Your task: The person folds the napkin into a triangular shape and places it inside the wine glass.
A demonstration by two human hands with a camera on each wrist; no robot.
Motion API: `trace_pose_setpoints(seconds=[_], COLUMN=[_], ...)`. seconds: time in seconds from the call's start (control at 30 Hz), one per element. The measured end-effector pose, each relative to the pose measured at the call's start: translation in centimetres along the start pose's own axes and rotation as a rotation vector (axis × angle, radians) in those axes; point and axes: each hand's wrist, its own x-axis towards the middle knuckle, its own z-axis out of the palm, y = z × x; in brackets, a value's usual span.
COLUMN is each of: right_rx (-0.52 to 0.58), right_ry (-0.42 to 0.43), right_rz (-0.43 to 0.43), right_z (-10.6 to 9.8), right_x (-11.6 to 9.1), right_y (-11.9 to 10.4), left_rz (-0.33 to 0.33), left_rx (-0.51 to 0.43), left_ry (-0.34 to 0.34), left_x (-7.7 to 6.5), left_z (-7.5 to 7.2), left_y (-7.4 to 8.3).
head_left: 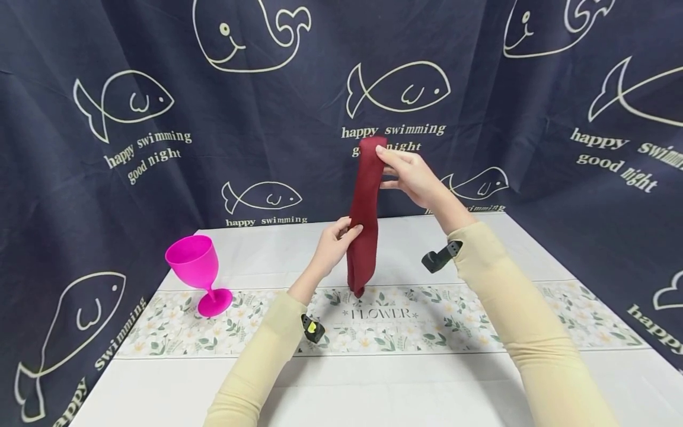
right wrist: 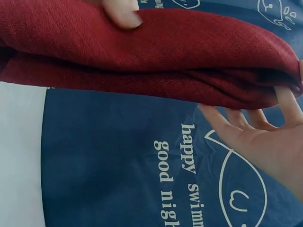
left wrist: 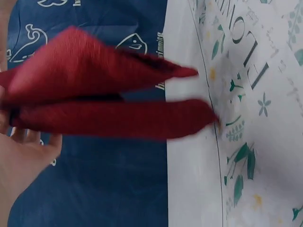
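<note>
A dark red cloth (head_left: 365,184), folded into a long narrow strip, hangs upright above the middle of the table. Near its top end, my right hand (head_left: 412,175) pinches it between thumb and fingers. Lower down, my left hand (head_left: 332,246) grips the strip around its middle, thumb in front. In the left wrist view the cloth's (left wrist: 118,118) lower end splits into two loose, pointed parts. The right wrist view shows layered folds in the cloth (right wrist: 199,47), with an index finger tucked inside the top fold.
A bright pink plastic goblet (head_left: 193,264) stands upright at the table's left. A floral runner printed FLOWER (head_left: 416,332) crosses the white table (head_left: 427,379). Behind hangs a navy curtain (head_left: 299,118) with fish drawings.
</note>
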Motion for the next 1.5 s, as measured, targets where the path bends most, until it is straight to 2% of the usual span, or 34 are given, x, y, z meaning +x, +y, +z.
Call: trace_pose_setpoints(seconds=[0.07,0.23,0.3,0.4,0.53,0.77,0.83,0.9,1.03,1.13,1.2,1.37,1.43,1.5], right_rx=[0.0,-0.028,-0.034,-0.021,0.005,0.029,0.019,0.017,0.01,-0.011,-0.037,-0.084,-0.07,-0.038], right_ry=[0.011,0.036,0.049,0.066,0.069,0.033,0.024,0.021,0.026,0.037,0.047,0.072,0.082,0.085], right_rz=[-0.015,-0.046,-0.053,-0.056,-0.059,-0.065,-0.066,-0.067,-0.084,-0.102,-0.109,-0.117,-0.114,-0.106], right_z=[-0.1,-0.1,-0.1,-0.1,0.0,0.0,0.1,0.2,0.3,0.3,0.3,0.2,0.3,0.4], right_x=[0.0,-0.1,0.0,0.1,0.1,0.1,0.1,0.1,0.0,0.1,0.1,0.2,0.1,0.1], right_y=[-0.1,-0.2,-0.3,-0.3,-0.3,-0.3,-0.3,-0.3,-0.3,-0.4,-0.4,-0.4,-0.5,-0.5], left_rz=[-0.024,-0.075,-0.073,-0.057,-0.032,-0.02,-0.009,0.013,0.15,0.252,0.272,0.247,0.236,0.244], left_rx=[-0.054,-0.259,-0.292,-0.277,-0.193,-0.094,-0.037,0.029,0.194,0.278,0.316,0.315,0.301,0.304], left_ry=[-0.03,-0.149,-0.186,-0.195,-0.189,-0.242,-0.203,-0.118,0.1,0.198,0.201,0.11,0.127,0.185], left_x=[-0.2,-0.6,-0.6,-0.6,-0.2,-0.1,0.0,0.1,0.3,0.4,0.3,0.3,0.3,0.4], left_z=[0.0,-0.1,-0.1,-0.3,-0.6,-0.8,-0.7,-0.4,0.1,0.2,0.2,0.2,0.2,0.3], left_y=[0.0,-0.2,-0.5,-1.1,-1.6,-1.4,-1.3,-1.3,-1.2,-1.1,-1.0,-0.9,-0.8,-0.7])
